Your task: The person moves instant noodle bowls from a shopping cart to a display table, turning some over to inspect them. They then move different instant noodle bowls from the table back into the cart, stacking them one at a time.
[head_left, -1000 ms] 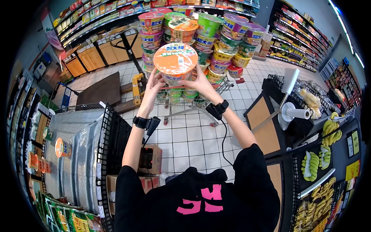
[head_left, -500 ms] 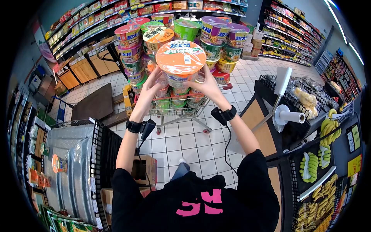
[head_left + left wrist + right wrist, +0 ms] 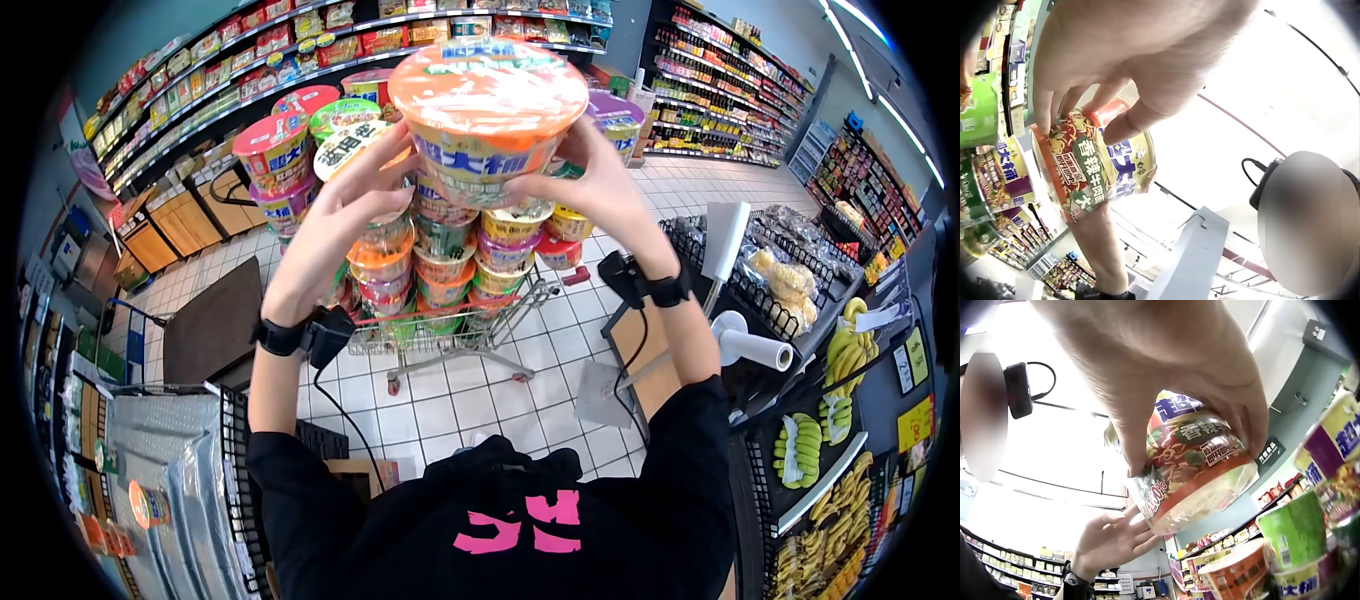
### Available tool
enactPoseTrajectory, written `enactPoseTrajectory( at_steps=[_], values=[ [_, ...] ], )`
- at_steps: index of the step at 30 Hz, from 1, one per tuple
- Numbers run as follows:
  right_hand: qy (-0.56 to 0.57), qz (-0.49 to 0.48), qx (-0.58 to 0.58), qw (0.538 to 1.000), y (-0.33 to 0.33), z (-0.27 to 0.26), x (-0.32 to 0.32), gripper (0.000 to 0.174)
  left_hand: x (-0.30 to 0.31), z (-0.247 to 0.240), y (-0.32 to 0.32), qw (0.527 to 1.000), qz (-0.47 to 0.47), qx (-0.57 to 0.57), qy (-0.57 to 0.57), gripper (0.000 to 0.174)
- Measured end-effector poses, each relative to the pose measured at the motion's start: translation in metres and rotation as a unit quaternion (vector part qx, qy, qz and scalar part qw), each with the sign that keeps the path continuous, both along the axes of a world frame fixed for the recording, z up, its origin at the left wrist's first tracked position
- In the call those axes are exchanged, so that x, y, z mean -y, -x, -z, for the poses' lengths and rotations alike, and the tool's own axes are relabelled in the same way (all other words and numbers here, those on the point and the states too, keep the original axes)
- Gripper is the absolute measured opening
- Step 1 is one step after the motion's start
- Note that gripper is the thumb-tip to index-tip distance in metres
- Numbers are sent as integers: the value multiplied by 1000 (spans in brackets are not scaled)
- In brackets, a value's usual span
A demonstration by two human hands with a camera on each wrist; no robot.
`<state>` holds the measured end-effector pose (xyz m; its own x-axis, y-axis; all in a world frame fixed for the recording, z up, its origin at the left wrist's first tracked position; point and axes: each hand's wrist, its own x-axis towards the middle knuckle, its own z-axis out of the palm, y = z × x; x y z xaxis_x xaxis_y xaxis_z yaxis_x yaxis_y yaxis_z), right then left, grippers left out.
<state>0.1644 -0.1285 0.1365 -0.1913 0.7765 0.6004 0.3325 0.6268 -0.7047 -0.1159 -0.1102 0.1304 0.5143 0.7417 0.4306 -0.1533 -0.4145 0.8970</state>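
Head view, left to right. Far left: rack with a silver padded cover point(image 3: 200, 500), one small orange-lidded cup point(image 3: 147, 503) on it. Then a dark flat platform point(image 3: 215, 325) low over the white tile floor point(image 3: 435, 405).

Left hand point(image 3: 345, 205): spread wide, fingers only slightly bent and reaching to the side of the noodle tub point(image 3: 485, 125); thumb looks apart from the wall in the head view. Can't tell how firm the contact is.

Tub: in the air between the hands, orange lid up and tipped a bit toward the wearer, plastic wrap glaring. Right wrist view catches its red-printed wrapper from below.

Behind and below it: stacked tubs point(image 3: 382, 255) in mixed colours, piled in a shopping cart point(image 3: 525, 305).

Right hand point(image 3: 605, 180): part-closed round the tub, thumb on the near wall, fingers round the far side. Has a grip.

Right: white bag roll point(image 3: 757, 350), well apart from the hands. Beyond it, green bananas point(image 3: 800, 450) and yellow bunches on a black stand.
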Motion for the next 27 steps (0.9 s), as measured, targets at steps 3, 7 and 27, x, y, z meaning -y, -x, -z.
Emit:
enactPoseTrajectory(
  at_steps=[3,7,27],
  values=[
    [-28,-5,21,999,-9,-28,-24,93,-27,-25,-1,999,44,9,-7,66],
    [-77,41,103,991,-29,-55,-60,91,-62,-53,-3,994,102,26,0,60],
    [2,-10,219,976,-88,-145,-181,93,-212,-119,-77,960,209,30,182,87]
  ],
)
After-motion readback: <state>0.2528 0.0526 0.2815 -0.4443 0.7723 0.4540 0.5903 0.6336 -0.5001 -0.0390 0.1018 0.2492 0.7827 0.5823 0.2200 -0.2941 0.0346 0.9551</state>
